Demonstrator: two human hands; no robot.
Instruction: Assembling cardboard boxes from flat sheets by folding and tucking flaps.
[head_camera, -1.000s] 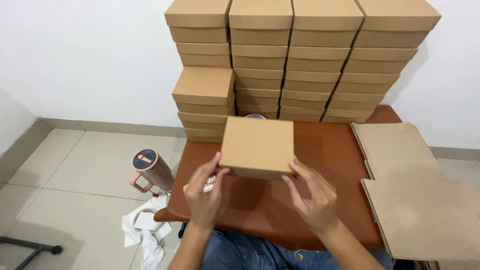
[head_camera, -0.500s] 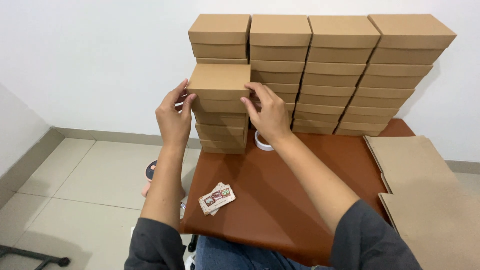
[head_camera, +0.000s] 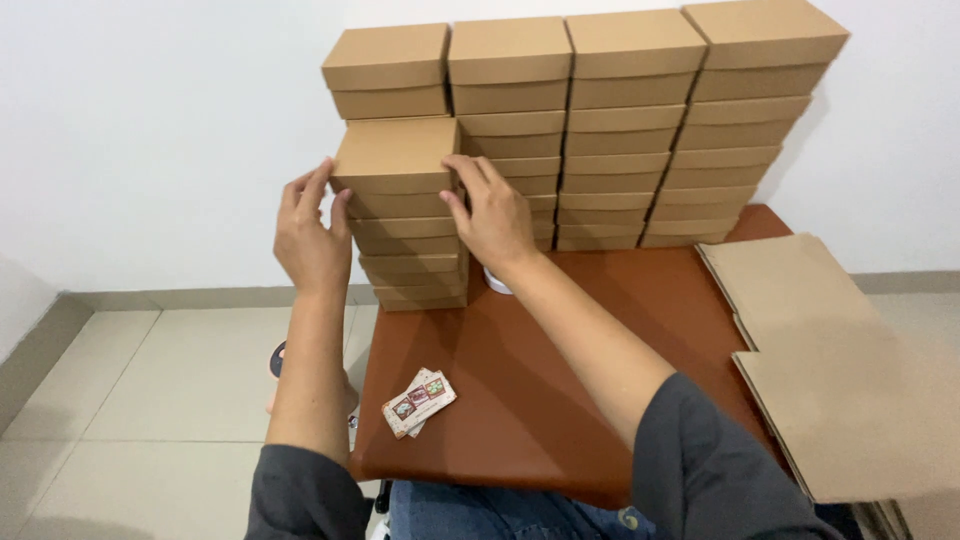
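The top box (head_camera: 395, 155), a flat brown cardboard one, sat on the near-left stack (head_camera: 410, 245) at the far left of the table (head_camera: 560, 400). The left hand (head_camera: 312, 235) was open, its fingertips pressed against the box's left edge. The right hand (head_camera: 490, 215) was open too, fingers spread flat against the box's right side and the boxes under it. Neither hand was closed around the box; they held it between them.

Just behind this stack, against the white wall (head_camera: 150, 130), stood four taller stacks (head_camera: 640, 130) of the same boxes, side by side. A white tape roll (head_camera: 494, 282) peeked out below the right wrist, by the stack's foot. Near the table's near-left edge lay a small printed packet (head_camera: 420, 402). To the right, flat cardboard sheets (head_camera: 840, 350) lay overlapping, hanging off the table's right side. On the tiled floor (head_camera: 160, 400) to the left, a round object showed partly behind the left forearm.
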